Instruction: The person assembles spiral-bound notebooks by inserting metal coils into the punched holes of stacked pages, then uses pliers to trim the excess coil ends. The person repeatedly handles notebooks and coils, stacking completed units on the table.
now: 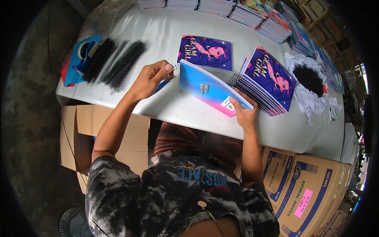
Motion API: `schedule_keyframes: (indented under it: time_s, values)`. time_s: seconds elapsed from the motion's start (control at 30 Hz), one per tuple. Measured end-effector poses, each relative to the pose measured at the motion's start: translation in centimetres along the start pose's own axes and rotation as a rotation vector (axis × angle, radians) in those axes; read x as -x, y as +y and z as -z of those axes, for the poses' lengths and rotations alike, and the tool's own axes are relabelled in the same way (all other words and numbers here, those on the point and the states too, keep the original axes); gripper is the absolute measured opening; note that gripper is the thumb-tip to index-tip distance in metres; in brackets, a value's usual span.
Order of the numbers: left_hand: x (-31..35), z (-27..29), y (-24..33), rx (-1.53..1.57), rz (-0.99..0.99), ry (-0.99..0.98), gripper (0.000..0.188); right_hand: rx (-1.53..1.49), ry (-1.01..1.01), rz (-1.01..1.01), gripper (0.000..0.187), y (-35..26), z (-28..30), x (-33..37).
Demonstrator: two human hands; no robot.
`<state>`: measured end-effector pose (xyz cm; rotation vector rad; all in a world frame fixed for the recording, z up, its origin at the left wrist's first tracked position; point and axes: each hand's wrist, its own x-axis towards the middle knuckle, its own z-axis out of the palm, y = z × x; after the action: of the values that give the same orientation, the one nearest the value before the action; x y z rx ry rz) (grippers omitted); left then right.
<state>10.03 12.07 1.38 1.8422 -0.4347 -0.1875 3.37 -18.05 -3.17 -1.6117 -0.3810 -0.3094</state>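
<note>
My right hand [245, 112] grips the lower right corner of a notebook [203, 89] with a blue-to-pink cover, thumb on top, tilted above the table. A dark spiral runs along part of its upper edge. At its left end, my left hand [152, 79] is closed, with thumb and finger pinched at the end of a thin wire coil [176, 66]. A blue object [162, 84], perhaps a tool handle, shows under that hand; its kind is unclear. Beyond the held notebook lies a purple notebook [209, 52]. A stack of spiral-bound purple notebooks [272, 81] stands to its right.
Bundles of black spiral coils [122, 65] lie at left, beside a blue item with a roll of tape [83, 51]. Notebook stacks [215, 7] line the far edge. Black coil scraps [308, 80] sit on crumpled paper at right. Cardboard boxes [312, 193] stand below the table [158, 23].
</note>
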Motion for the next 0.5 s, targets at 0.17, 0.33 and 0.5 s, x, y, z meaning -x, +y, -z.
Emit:
schedule_keyframes:
  time_s: [0.17, 0.33, 0.5]
  values:
    - [-0.9, 0.0, 0.9, 0.029, 0.142, -0.05, 0.047, 0.024, -0.04, 0.032, 0.025, -0.6, 0.0, -0.1]
    - [-2.0, 0.9, 2.6, 0.32, 0.47, -0.205, 0.047, -0.048, -0.081, 0.114, 0.031, 0.0, -0.1, 0.0]
    - [-2.5, 2.0, 3.3, 0.595, 0.633, -0.225, 0.045, 0.031, -0.139, 0.233, 0.036, 0.3, 0.5, -0.2]
